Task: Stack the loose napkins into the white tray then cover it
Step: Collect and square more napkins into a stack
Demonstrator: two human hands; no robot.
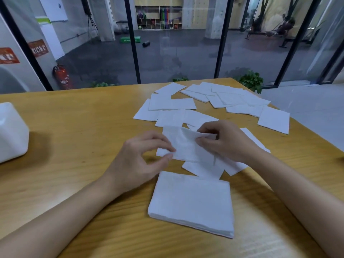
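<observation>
A white napkin is lifted just above the table between both hands. My left hand pinches its lower left corner. My right hand pinches its upper right edge, which is folded over. Directly in front of me lies a neat stack of white napkins. Several loose napkins are scattered over the far right of the table, some overlapping, and a few lie under my hands. A white plastic box, rounded at the corners, stands at the left edge of the view.
The wooden table runs to a far edge in front of glass panels with black frames. Its right edge falls away to a light floor. Green plants sit beyond the far right corner.
</observation>
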